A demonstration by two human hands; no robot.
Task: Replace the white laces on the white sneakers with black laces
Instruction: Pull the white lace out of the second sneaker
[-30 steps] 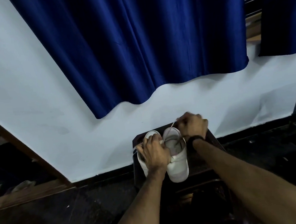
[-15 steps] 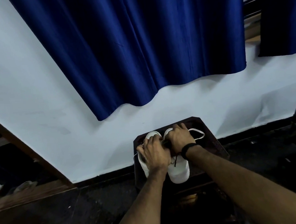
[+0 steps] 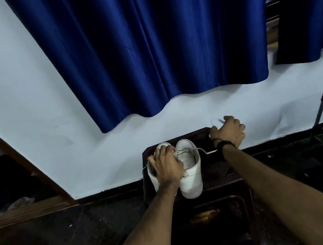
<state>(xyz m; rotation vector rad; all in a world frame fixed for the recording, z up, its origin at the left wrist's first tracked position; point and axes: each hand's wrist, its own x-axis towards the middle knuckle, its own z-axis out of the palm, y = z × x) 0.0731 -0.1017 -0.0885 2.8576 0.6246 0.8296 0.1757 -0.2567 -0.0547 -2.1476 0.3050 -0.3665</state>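
Two white sneakers stand side by side, toes away from me, on a small dark table [image 3: 220, 178]. My left hand [image 3: 166, 166] grips the left sneaker [image 3: 152, 178] from above and covers most of it. The right sneaker [image 3: 189, 171] is uncovered, and its tongue shows. A white lace [image 3: 205, 151] runs from its upper eyelets to the right, toward my right hand [image 3: 230, 132]. That hand is raised at the table's far right corner, fingers curled round the lace, with a loop of lace blurred above it. No black lace can be made out.
A white wall with a dark skirting stands right behind the table, and a blue curtain [image 3: 149, 49] hangs above. A dark metal stand [image 3: 320, 109] is at the right. A wooden door frame [image 3: 20, 157] slants at the left. The floor is dark.
My right hand has left the right sneaker's eyelets and moved up and to the right, drawing the white lace out with it. My left hand has stayed on the left sneaker.
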